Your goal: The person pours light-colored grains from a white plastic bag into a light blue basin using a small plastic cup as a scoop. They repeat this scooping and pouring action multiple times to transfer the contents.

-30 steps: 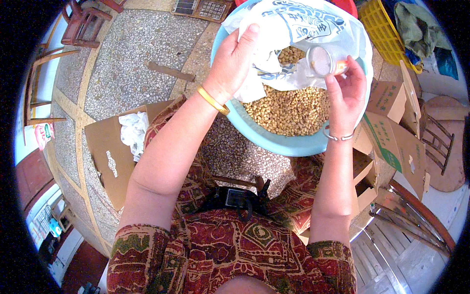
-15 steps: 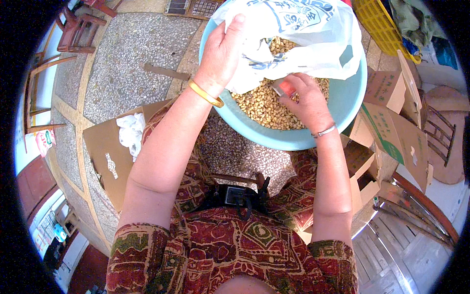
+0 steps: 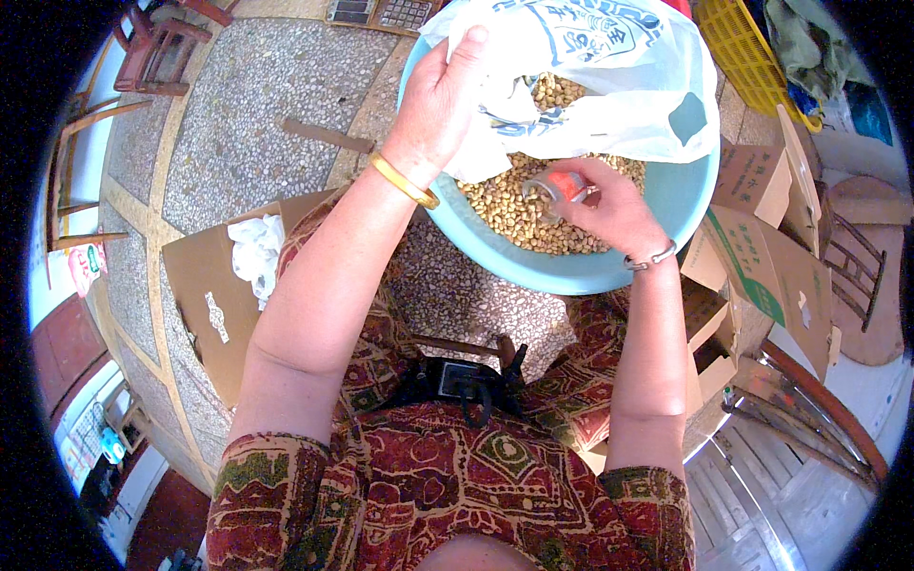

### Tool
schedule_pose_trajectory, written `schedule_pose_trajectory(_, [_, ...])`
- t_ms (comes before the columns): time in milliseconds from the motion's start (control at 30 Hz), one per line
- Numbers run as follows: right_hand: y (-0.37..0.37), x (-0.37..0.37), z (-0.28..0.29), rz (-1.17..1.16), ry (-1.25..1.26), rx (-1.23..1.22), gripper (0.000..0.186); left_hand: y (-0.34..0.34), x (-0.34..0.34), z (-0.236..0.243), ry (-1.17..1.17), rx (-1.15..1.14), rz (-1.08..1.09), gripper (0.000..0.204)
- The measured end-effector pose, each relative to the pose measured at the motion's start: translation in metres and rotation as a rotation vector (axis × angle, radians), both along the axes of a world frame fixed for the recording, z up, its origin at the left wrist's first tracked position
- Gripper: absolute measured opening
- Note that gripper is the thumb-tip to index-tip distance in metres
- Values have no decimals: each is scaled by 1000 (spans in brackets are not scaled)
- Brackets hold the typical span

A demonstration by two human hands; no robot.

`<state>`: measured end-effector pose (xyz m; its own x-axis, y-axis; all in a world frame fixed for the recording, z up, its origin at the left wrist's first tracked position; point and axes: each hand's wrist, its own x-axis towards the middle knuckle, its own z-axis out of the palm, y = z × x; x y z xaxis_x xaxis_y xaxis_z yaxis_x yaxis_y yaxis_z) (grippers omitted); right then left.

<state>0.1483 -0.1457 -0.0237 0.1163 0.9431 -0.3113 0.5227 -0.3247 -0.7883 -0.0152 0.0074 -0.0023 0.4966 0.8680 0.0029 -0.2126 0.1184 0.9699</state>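
A light-blue basin [image 3: 519, 270] holds a heap of small tan kernels [image 3: 562, 236]; whether they are beans or nuts I cannot tell. Over its far side lies a white plastic bag [image 3: 643, 67] with blue print, its mouth spread and more kernels showing inside. My left hand [image 3: 436, 109] grips the bag's left edge, thumb up, fingers mostly hidden. Low over the kernels, my right hand [image 3: 614, 202] is closed around a small clear cup [image 3: 562, 187] with a red-orange patch, its mouth tilted to the left. What is inside the cup is hard to make out.
Opened cardboard boxes [image 3: 762, 257] stand right of the basin, with a yellow plastic crate [image 3: 738, 57] behind. A cardboard piece [image 3: 205, 305] with a crumpled white bag [image 3: 255, 255] lies to the left. Wooden chairs [image 3: 162, 52] stand at the far left.
My right hand has turned and drawn slightly right with the cup, so more of the cup shows. My left hand keeps its hold on the bag.
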Motion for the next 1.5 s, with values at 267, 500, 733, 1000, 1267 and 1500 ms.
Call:
schedule_pose_trajectory(267, [-2,24,25,-234,587,4,42,0,-2,1,41,14,-23,42])
schedule_pose_trajectory(500, [17,13,20,-526,500,425,46,-3,-3,3,30,-29,-92,43])
schedule_pose_trajectory(733, [39,3,10,-339,-505,709,52,-4,-4,0,5,-6,-81,43])
schedule_pose_trajectory(1000, [44,-8,17,-282,-693,797,53,-1,-7,1,1,4,-73,44])
schedule_pose_trajectory(1267, [27,-5,25,-408,199,773,65,2,-7,0,49,28,-66,44])
schedule_pose_trajectory(1500, [-1,-59,72,168,-78,713,72,8,-1,-8,50,-127,-26,41])
